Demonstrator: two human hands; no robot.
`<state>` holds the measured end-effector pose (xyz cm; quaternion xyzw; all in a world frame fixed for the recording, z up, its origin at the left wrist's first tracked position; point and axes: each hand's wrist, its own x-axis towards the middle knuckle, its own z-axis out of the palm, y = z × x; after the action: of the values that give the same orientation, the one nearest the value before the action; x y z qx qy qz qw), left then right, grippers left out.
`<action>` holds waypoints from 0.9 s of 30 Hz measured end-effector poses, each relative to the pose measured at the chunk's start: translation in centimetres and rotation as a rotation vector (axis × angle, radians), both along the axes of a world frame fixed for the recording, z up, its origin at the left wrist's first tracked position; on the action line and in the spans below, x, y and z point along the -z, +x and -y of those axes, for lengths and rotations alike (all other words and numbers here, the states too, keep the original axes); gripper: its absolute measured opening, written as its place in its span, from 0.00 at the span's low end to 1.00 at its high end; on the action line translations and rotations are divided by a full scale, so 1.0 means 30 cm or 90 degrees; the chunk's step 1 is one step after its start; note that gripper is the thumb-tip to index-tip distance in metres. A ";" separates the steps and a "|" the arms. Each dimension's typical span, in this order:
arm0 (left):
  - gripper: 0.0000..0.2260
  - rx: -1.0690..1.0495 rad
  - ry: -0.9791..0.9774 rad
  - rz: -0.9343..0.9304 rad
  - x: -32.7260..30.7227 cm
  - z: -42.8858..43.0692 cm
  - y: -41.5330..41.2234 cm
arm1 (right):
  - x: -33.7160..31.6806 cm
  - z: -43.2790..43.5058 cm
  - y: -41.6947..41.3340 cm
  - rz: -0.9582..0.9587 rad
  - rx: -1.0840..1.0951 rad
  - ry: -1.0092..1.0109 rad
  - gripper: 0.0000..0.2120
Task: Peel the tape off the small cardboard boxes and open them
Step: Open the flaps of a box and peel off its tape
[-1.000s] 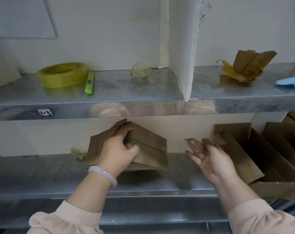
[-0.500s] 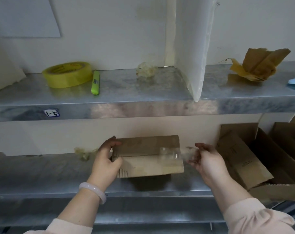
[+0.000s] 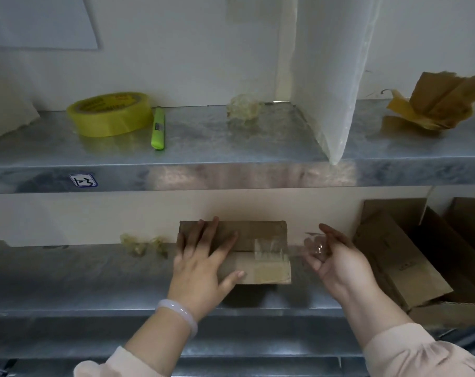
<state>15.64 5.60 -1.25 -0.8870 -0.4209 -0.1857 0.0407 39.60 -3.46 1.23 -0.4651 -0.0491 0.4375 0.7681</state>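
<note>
A small brown cardboard box [image 3: 258, 234] lies on the lower metal shelf [image 3: 81, 276]. My left hand [image 3: 203, 262] presses flat on the box's left half with its fingers spread. A strip of clear tape [image 3: 270, 250] crosses the flap seam near the box's right end and stretches off the edge towards my right hand [image 3: 339, 263]. That hand hovers just right of the box, palm facing left. It pinches the tape's loose, crinkled end between thumb and fingers.
Opened cardboard boxes [image 3: 394, 257] crowd the lower shelf's right end, and tape scraps [image 3: 144, 244] lie left of the box. The upper shelf holds a yellow tape roll [image 3: 108, 112], a green cutter [image 3: 158, 127], a tape wad [image 3: 243, 110], a white divider [image 3: 331, 77] and crumpled brown tape [image 3: 437, 104].
The box was turned from tilted to lying flat, long side towards me. My left hand moved from its left end onto its top. My right hand took hold of the tape end and pulled it rightwards.
</note>
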 end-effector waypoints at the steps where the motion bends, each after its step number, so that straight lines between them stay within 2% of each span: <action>1: 0.29 -0.003 0.003 -0.006 0.000 -0.009 -0.001 | -0.007 -0.001 0.014 -0.037 0.022 0.018 0.11; 5: 0.29 -0.001 0.013 -0.012 -0.014 -0.038 0.007 | -0.054 0.019 0.074 -0.116 0.060 0.030 0.05; 7: 0.29 0.006 0.017 -0.005 -0.018 -0.049 0.011 | -0.080 0.034 0.094 -0.092 0.040 0.036 0.04; 9: 0.29 0.011 0.021 -0.002 -0.019 -0.055 0.013 | -0.096 0.044 0.101 -0.066 0.009 0.064 0.08; 12: 0.29 0.013 0.019 0.004 -0.019 -0.058 0.012 | -0.124 0.059 0.098 -0.149 -0.024 0.199 0.25; 13: 0.29 0.013 0.016 0.006 -0.018 -0.059 0.012 | -0.139 0.063 0.093 -0.166 -0.024 0.240 0.24; 14: 0.30 0.013 0.013 0.006 -0.017 -0.061 0.012 | -0.151 0.062 0.093 -0.169 -0.018 0.256 0.17; 15: 0.30 0.012 0.010 0.004 -0.017 -0.064 0.013 | -0.162 0.061 0.090 -0.170 -0.010 0.249 0.09; 16: 0.30 0.013 0.008 0.004 -0.016 -0.067 0.013 | -0.167 0.058 0.088 -0.159 -0.004 0.224 0.07; 19: 0.30 0.016 0.009 0.009 -0.016 -0.068 0.011 | -0.157 0.055 0.093 0.009 -0.033 0.096 0.08; 21: 0.29 0.017 0.010 0.011 -0.014 -0.067 0.011 | -0.136 0.067 0.092 0.212 -0.085 -0.018 0.10; 24: 0.29 0.016 0.005 0.013 -0.011 -0.069 0.014 | -0.092 0.076 0.064 0.553 -0.283 -0.201 0.15; 26: 0.30 0.013 -0.007 0.018 -0.013 -0.070 0.016 | -0.052 0.069 0.030 0.686 -0.446 -0.293 0.22; 27: 0.30 0.013 -0.010 0.017 -0.014 -0.070 0.015 | -0.032 0.063 0.018 0.742 -0.476 -0.329 0.21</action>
<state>16.10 7.71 -0.82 -0.8888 -0.4138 -0.1951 0.0265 40.13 -5.35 2.19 -0.7403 -0.4996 0.3494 0.2832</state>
